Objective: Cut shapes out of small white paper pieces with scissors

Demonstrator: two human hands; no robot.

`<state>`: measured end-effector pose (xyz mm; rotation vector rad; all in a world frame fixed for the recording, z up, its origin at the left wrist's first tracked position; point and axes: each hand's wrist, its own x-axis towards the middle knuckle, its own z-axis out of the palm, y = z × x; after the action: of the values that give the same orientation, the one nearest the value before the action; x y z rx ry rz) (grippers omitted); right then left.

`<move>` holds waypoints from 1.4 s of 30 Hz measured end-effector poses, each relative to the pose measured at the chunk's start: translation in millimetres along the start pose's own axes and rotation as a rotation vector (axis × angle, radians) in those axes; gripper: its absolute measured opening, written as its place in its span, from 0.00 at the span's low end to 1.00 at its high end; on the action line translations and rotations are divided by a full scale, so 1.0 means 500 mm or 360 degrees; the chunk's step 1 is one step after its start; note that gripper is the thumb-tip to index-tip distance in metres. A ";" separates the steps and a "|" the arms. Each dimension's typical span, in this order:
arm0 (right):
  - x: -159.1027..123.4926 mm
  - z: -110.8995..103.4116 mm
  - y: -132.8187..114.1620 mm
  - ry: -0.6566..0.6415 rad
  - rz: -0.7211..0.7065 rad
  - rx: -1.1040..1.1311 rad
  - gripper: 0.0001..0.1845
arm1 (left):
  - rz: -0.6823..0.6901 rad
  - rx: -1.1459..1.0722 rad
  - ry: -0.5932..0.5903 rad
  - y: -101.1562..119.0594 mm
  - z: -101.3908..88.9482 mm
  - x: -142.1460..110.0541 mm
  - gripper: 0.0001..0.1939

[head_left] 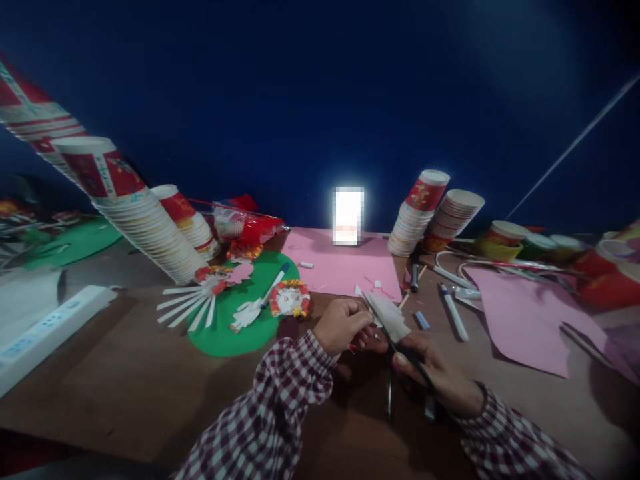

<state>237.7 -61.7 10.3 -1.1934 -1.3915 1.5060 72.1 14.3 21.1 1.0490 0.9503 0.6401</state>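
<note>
White paper (390, 315) sits between our hands, against the scissors (393, 347). Our left hand (343, 325) pinches its edge; our right hand's fingers (404, 365) grasp the scissors. Left beyond our fingers, stacked cups (143, 217) carry unreadable green writing.

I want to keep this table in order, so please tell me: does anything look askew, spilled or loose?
The tall stacks of paper cups at the left slant strongly, though the wide view may exaggerate this. Small paper scraps lie loose on the pink sheet at the back. No spill stands out.
</note>
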 end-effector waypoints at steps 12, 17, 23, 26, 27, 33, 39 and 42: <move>0.000 0.001 0.000 -0.0079 0.0027 0.0036 0.20 | -0.0050 -0.0073 -0.0034 -0.002 0.001 0.002 0.09; -0.003 0.005 -0.002 -0.0114 0.0032 0.0096 0.24 | -0.0050 -0.0059 -0.0050 -0.002 0.004 -0.001 0.08; 0.001 0.002 -0.007 -0.0128 -0.0040 0.0037 0.21 | -0.0085 -0.0046 -0.0028 0.000 0.008 -0.003 0.07; 0.003 0.002 -0.011 -0.0131 -0.0062 0.0031 0.19 | -0.0081 -0.0045 -0.0023 -0.001 0.008 -0.002 0.07; 0.003 0.003 -0.013 -0.0125 -0.0062 0.0031 0.19 | -0.0075 -0.0042 -0.0023 -0.002 0.008 -0.002 0.07; 0.002 0.007 -0.015 -0.0073 -0.0029 0.0026 0.19 | -0.0064 -0.0038 -0.0030 -0.004 0.007 0.000 0.06; 0.000 0.003 -0.002 -0.0069 -0.0011 0.0013 0.22 | -0.0080 -0.0038 -0.0021 0.000 0.008 -0.002 0.07; 0.000 0.002 0.001 -0.0043 -0.0027 0.0003 0.21 | -0.0080 -0.0041 -0.0012 0.000 0.009 -0.002 0.07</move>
<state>236.9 -62.0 9.8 -1.1611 -1.4142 1.5169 75.5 11.6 22.2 1.0010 0.9569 0.6051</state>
